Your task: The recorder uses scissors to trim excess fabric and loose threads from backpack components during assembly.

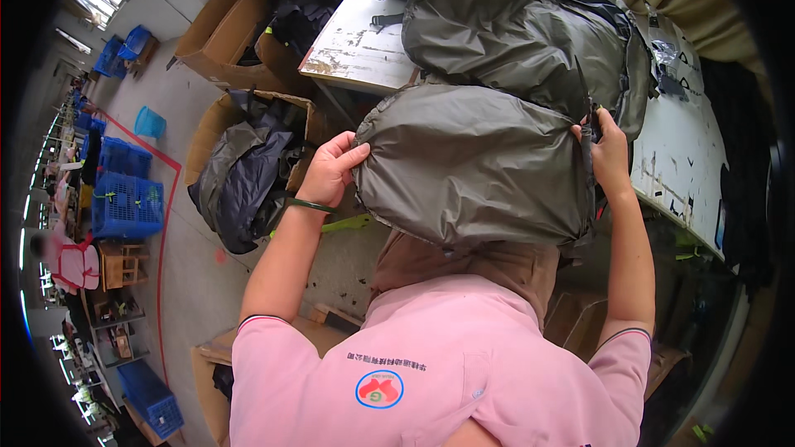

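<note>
Pinching olive fabric (472, 165) in left fingers (351, 156) and right fingers (609, 126), bundle (505, 21) crowding white table (352, 37) beyond, stuffed carton (318, 125) at left.

left fingers (337, 147) and right fingers (609, 124) pinched

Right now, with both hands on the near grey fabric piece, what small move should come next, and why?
I'd probably ease the left hand and right hand slightly apart to draw the grey fabric piece flatter: they grip its opposite side edges, and creases still run across its surface.
</note>
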The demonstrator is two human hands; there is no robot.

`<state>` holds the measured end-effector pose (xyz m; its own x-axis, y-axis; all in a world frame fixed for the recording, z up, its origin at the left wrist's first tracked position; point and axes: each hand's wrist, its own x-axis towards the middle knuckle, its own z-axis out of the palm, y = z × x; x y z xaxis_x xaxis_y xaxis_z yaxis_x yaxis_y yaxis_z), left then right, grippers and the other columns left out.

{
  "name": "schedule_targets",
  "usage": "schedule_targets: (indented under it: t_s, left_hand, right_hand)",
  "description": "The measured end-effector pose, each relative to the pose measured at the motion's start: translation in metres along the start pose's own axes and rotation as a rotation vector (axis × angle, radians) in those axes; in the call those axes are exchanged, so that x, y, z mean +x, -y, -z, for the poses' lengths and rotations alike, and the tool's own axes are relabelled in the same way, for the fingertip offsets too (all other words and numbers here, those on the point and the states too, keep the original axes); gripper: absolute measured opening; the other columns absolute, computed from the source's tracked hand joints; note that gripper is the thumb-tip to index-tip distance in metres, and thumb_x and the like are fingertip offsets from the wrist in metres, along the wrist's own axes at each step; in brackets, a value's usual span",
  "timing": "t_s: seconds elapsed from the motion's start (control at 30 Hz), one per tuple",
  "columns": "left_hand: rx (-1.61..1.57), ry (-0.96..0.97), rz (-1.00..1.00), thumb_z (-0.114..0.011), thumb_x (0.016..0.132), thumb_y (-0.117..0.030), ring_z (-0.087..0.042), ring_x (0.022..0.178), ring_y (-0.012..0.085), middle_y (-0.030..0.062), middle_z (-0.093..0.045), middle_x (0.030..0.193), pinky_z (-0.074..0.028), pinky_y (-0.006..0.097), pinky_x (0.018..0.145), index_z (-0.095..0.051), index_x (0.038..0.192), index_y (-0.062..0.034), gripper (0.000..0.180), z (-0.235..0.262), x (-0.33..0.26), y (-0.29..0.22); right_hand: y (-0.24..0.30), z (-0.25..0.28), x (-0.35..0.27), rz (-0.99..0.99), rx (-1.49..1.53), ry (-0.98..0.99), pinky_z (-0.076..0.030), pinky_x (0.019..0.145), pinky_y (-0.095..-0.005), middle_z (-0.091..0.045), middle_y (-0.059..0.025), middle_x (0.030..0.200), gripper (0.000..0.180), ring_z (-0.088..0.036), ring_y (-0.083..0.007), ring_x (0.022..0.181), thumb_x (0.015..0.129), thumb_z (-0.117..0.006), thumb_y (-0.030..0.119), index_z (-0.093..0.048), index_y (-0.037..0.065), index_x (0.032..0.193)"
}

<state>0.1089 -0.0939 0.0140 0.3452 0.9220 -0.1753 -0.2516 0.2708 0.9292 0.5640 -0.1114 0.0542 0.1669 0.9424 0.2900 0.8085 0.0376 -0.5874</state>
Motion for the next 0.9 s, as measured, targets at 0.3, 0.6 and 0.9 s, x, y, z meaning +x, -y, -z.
schedule_targets:
  t_s: [0.3,0.6,0.9]
  left_hand:
    - [-0.058,-0.163,0.368,-0.059,0.090,-0.062,-0.066,0.077,0.0218,0.0079,-0.059,0.091,-0.054,0.035,0.072,-0.051,0.109,-0.0079,0.058,0.000,-0.076,0.092]
    - [-0.372,-0.373,-0.075,-0.061,0.097,-0.015,-0.064,0.098,0.0154,0.0035,-0.065,0.114,-0.054,0.033,0.080,-0.055,0.124,-0.0049,0.030,-0.075,-0.037,0.048]
    - [0.132,0.160,-1.257,-0.060,0.097,-0.014,-0.059,0.100,0.0110,0.0043,-0.064,0.109,-0.049,0.027,0.088,-0.056,0.117,-0.0024,0.023,-0.133,-0.049,-0.324]
  right_hand:
    - [0.006,-0.002,-0.030,-0.073,0.080,0.056,-0.044,0.063,-0.0327,-0.057,-0.0145,0.072,0.030,-0.051,-0.0241,0.063,0.080,-0.078,0.014,-0.052,0.000,0.087]
    - [0.098,0.043,-0.054,-0.109,0.478,0.189,-0.030,0.053,-0.0217,-0.045,0.0067,0.064,0.020,-0.040,-0.0030,0.059,0.083,-0.073,0.002,-0.053,0.006,0.082]
    - [0.156,0.121,-0.053,0.301,0.812,0.019,-0.042,0.078,-0.0278,-0.057,-0.0049,0.089,0.028,-0.053,-0.0129,0.076,0.083,-0.076,0.012,-0.052,0.005,0.095]
